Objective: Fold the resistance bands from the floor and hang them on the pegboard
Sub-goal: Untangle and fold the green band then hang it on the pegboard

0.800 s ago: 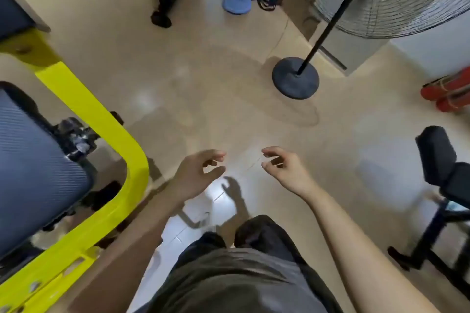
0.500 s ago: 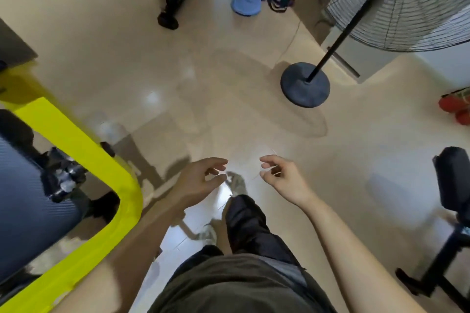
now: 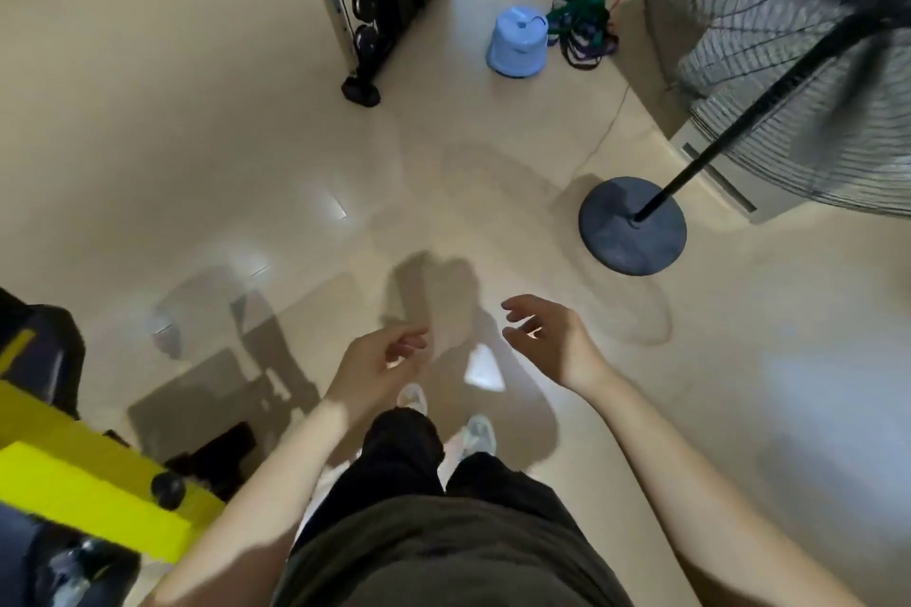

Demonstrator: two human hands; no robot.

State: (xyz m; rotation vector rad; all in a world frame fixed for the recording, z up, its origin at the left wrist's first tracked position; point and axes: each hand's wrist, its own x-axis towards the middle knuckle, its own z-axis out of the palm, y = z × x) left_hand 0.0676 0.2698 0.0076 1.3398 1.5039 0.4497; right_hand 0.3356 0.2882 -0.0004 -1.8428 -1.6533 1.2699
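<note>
A tangle of resistance bands point(image 3: 584, 32), green, purple, black and red, lies on the beige floor far ahead, to the right of an upturned light-blue bucket point(image 3: 517, 42). My left hand point(image 3: 374, 362) and my right hand point(image 3: 552, 343) hang in front of me at waist height, fingers loosely curled, holding nothing. Both are far from the bands. No pegboard is in view.
A standing fan with a round dark base point(image 3: 632, 224) and a large wire head point(image 3: 788, 59) is at the right. A black weight rack point(image 3: 382, 0) stands ahead on the left. A yellow machine frame point(image 3: 88, 493) sits at my lower left. Open floor lies between.
I have walked forward: the bucket, bands and rack are nearer, and the yellow frame has slid back on my left. My hands have moved slightly apart and still hold nothing.
</note>
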